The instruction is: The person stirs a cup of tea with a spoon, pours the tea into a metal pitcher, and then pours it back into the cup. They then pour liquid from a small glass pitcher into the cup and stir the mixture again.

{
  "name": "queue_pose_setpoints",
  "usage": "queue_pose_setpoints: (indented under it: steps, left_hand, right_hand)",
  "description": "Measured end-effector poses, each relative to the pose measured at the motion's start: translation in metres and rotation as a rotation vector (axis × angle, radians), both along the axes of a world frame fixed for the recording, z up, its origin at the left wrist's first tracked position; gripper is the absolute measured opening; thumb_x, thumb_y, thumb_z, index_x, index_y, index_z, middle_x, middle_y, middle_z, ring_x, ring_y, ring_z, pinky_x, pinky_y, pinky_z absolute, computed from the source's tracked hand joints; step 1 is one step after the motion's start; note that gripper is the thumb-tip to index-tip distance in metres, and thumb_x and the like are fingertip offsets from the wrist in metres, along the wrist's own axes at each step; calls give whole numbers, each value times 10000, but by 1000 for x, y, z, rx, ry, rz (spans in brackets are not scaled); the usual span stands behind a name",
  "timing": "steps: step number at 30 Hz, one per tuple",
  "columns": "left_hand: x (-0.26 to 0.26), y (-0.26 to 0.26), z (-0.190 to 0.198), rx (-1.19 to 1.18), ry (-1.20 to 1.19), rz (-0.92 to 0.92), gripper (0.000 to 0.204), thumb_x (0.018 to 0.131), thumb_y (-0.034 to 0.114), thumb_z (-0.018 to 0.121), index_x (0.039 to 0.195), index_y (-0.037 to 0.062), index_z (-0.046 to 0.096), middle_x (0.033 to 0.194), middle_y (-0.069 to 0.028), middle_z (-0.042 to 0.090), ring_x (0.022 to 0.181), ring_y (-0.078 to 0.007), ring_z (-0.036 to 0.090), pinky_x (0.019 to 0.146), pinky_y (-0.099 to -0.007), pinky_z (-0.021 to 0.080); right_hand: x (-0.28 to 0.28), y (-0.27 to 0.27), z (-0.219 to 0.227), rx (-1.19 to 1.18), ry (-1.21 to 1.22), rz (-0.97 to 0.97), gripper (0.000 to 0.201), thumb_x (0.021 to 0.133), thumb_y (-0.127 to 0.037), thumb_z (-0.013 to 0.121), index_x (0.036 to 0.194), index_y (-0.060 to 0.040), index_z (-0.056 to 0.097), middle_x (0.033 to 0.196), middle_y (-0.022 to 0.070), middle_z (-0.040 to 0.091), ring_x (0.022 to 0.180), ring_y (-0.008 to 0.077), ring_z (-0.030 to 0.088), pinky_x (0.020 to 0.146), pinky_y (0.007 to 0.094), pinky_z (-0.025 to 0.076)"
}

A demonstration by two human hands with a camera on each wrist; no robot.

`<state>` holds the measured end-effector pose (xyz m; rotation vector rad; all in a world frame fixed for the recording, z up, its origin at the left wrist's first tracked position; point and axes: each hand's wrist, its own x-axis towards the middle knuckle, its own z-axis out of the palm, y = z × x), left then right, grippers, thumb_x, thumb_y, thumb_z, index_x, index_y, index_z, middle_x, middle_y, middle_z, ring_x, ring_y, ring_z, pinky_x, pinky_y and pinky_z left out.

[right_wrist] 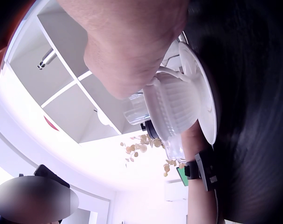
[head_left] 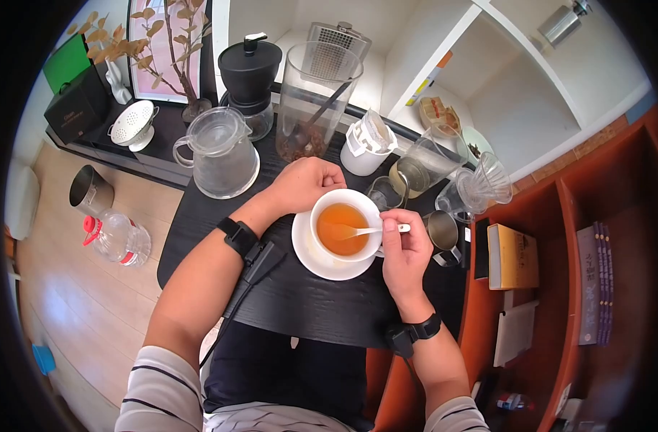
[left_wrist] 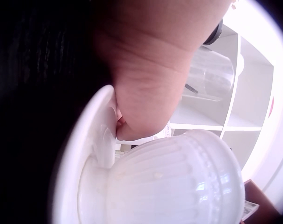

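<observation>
White cup (right_wrist: 174, 105) on white saucer (right_wrist: 206, 105)

Amber tea (head_left: 334, 214), white cup (head_left: 373, 209).

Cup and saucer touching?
Touching. The left wrist view shows the foot of the cup meeting the saucer with no gap between them; the right wrist view shows it seated there too.

Pale sleeves (head_left: 160, 381) bear dark stripes (head_left: 153, 406), trousers (head_left: 286, 367) are dark, and 2 black wristbands (head_left: 237, 236) have cables (head_left: 231, 315).
</observation>
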<state>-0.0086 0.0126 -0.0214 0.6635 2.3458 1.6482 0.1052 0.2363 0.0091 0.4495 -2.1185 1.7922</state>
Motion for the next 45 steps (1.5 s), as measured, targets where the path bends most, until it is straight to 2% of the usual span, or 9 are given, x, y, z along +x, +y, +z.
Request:
queue_pose_setpoints:
  steps: [3,5,12,14,24,26,27,29,45]
  left_hand:
    - [2,0,3,-14,0,21,100,985,96,738,946,7,759,764,22,713,693,-29,624,632,-229,502]
    - [1,-1,0,-32,40,39,141,907,191,758,957,69,810,802,-65,779,722,-183,741,717,-332,562]
    - [5,-1,11,-70,31,59,160,882,213,776,956,77,813,819,-70,783,749,-198,748,725,-346,564]
    - [7,-1,12,-81,82,66,121,943,171,774,954,51,788,756,-21,746,671,-96,665,670,-288,524]
    - [6,-1,13,-103,90,72,118,925,169,766,958,58,789,758,-23,745,671,-106,665,676,-293,522]
    - [6,-1,14,-119,41,82,186,867,258,783,955,97,814,806,-61,768,746,-218,741,717,-353,558]
    - [6,-1,13,-119,36,81,186,867,258,783,955,97,814,806,-61,768,746,-218,741,717,-353,558]
    - [5,-1,12,-82,78,65,104,946,141,751,960,46,788,764,-9,740,678,-72,649,657,-274,515]
    - [5,0,13,-75,74,59,108,979,121,737,960,23,779,761,-2,728,691,-55,644,664,-266,522]
  right_hand:
    - [0,1,-2,5,5,-3,111,1086,-76,645,1167,-4,667,973,-22,648,758,-6,528,647,175,421]
    - [-2,-2,-2,-8,14,-6,108,1087,-73,642,1166,-4,668,973,-20,654,761,-4,535,646,177,424]
    - [-6,-7,13,5,-37,20,94,1089,-68,633,1151,-8,669,949,-25,654,749,-6,535,642,176,421]
    - [-8,-5,11,33,-24,24,93,1088,-68,635,1150,-8,670,942,-26,652,743,-7,530,634,174,416]
    - [5,4,6,45,2,24,108,1059,-36,681,1161,-4,668,984,-3,670,809,21,593,686,179,480]
    - [7,4,8,22,2,28,115,1057,-38,687,1164,-2,666,1000,7,662,833,31,603,700,182,489]
    - [8,3,9,1,6,33,123,1055,-40,694,1167,-1,664,1016,16,654,856,40,613,714,184,499]
    - [7,4,7,-54,1,73,125,1054,-40,695,1168,0,662,1014,20,642,866,43,610,715,187,498]
    - [4,3,22,-10,-13,60,154,1100,-122,645,1159,10,698,944,7,613,798,56,550,708,213,431]
